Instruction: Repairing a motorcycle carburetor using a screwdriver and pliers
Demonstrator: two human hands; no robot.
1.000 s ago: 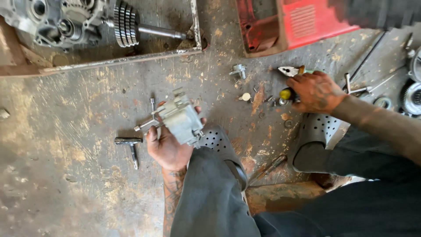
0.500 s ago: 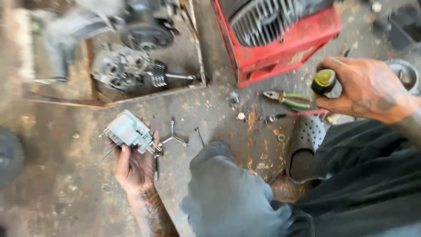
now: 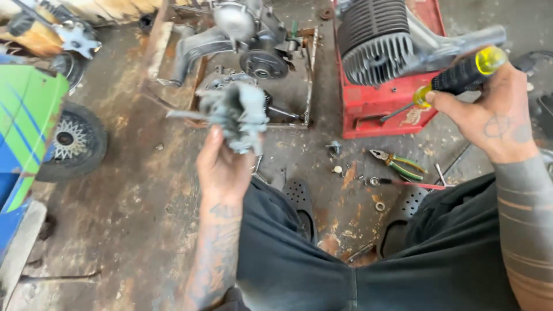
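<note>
Left hand (image 3: 222,167) was up, fingers wrapped round a grey metal engine part (image 3: 239,115), lifted above the stained floor (image 3: 132,190). Right hand (image 3: 489,112) clenched a black-and-yellow screwdriver (image 3: 455,78) before the red crate (image 3: 386,101); pliers (image 3: 397,163) lay below.

Stained floor (image 3: 132,190) with pliers (image 3: 397,164)

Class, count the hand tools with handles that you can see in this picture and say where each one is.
2. A screwdriver with a black and yellow handle is held in the right hand; pliers lie on the floor below the red crate. Others may be hidden.
</note>
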